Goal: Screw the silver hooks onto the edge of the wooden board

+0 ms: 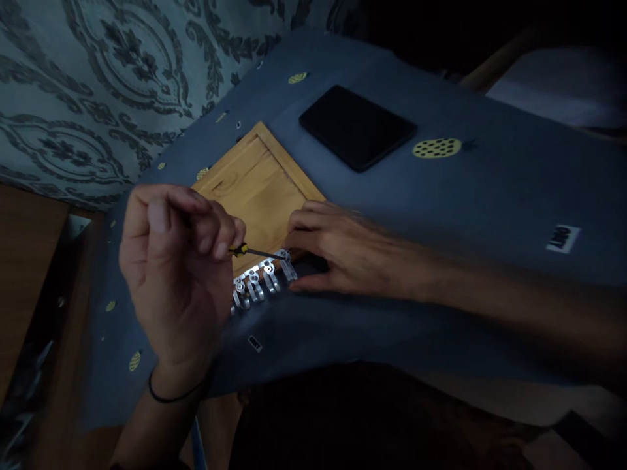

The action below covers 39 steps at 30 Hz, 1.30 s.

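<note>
My left hand (179, 261), with a dark band at the wrist, has its fingers curled round a small yellow and black screwdriver (240, 249). The screwdriver's thin shaft points right, and its tip meets the metal hook (287, 264) at the right end of a row. My right hand (337, 248) reaches in from the right, thumb and fingers on either side of that end hook. Several more silver hooks (255, 286) line the near edge of a wooden board (245, 189). My left hand hides the row's left end.
A black flat tablet-like object (357, 127) lies beyond the board on the blue cloth (490, 209) printed with pineapples. Patterned fabric (127, 59) rises behind at the upper left. Wooden furniture (29, 254) stands at the left.
</note>
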### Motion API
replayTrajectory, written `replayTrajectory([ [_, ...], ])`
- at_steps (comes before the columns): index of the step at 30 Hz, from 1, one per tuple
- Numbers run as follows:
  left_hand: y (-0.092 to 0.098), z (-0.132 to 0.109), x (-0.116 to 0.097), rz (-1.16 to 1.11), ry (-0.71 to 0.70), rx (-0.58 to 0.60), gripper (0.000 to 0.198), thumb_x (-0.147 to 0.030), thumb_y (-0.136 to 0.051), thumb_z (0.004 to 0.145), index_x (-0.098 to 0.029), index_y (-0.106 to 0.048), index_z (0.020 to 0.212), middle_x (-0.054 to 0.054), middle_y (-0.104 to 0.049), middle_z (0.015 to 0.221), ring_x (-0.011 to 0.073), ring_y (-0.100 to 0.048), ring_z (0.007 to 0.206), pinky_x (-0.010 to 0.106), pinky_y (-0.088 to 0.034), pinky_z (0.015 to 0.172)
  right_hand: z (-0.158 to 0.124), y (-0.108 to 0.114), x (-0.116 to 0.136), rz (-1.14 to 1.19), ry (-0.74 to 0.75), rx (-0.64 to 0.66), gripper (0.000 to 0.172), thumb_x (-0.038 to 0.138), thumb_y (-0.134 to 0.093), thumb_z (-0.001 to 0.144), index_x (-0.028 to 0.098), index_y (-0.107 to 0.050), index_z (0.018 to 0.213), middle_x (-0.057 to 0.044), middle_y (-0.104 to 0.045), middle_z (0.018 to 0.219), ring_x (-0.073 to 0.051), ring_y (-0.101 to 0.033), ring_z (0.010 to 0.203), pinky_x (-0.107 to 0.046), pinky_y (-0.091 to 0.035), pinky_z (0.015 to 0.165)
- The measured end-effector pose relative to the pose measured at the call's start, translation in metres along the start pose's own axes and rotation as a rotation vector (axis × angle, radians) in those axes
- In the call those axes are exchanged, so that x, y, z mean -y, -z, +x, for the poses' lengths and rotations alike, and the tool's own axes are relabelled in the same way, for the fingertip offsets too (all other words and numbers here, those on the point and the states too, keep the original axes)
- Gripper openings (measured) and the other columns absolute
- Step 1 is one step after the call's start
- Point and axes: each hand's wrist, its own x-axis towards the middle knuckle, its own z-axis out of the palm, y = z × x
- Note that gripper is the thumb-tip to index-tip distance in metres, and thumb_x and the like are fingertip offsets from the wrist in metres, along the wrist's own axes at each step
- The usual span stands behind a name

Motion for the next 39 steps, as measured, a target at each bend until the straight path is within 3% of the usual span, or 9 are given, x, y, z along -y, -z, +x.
replayTrajectory([
  [8,-0.011,-0.008,0.000,0.067,-0.018,-0.127,0.033,-0.021,-0.049,0.105,-0.020,-0.068,0.078,-0.001,-0.049,0.077,0.0100,-0.041,0.061,0.029,-0.046,0.065,0.001,0.002,0.001,0.004,-0.025,0.030,0.035,0.047,-0.074,0.088,0.013,-0.070,0.095,-0.009,-0.061,0.098,-0.023,-0.053,0.094,-0.037,-0.043,0.081],
  [14,-0.017,-0.022,0.000,0.058,-0.137,-0.100,0.016,-0.027,-0.066,0.098,-0.021,-0.071,0.084,-0.004,-0.056,0.074,0.0091,-0.045,0.059,0.032,-0.049,0.069,0.000,0.002,0.002,0.011,-0.009,0.021,0.036,0.049,-0.071,0.089,0.014,-0.070,0.096,-0.009,-0.061,0.097,-0.023,-0.053,0.093,-0.037,-0.044,0.081],
  [28,-0.014,-0.021,-0.006,0.147,-0.042,-0.067,0.016,-0.032,-0.067,0.097,-0.024,-0.071,0.084,-0.001,-0.060,0.082,0.0107,-0.045,0.062,0.031,-0.048,0.063,0.000,0.001,0.002,0.022,-0.011,0.013,0.037,0.050,-0.069,0.091,0.014,-0.072,0.098,-0.009,-0.062,0.096,-0.023,-0.054,0.094,-0.038,-0.044,0.081],
  [34,-0.018,-0.005,-0.010,0.198,0.021,0.030,0.030,-0.020,-0.051,0.103,-0.022,-0.071,0.081,0.001,-0.045,0.068,0.0132,-0.039,0.058,0.032,-0.042,0.059,0.001,0.003,0.003,0.019,-0.026,0.017,0.035,0.047,-0.074,0.088,0.015,-0.072,0.099,-0.008,-0.061,0.098,-0.024,-0.054,0.096,-0.039,-0.045,0.083],
  [39,-0.023,0.004,-0.004,0.051,0.062,0.000,0.032,-0.013,-0.048,0.099,-0.021,-0.066,0.074,-0.003,-0.032,0.051,0.0113,-0.027,0.046,0.029,-0.033,0.048,0.001,0.007,0.007,0.017,-0.071,0.088,0.033,0.043,-0.072,0.089,0.012,-0.071,0.099,-0.010,-0.060,0.101,-0.025,-0.053,0.097,-0.041,-0.045,0.085],
])
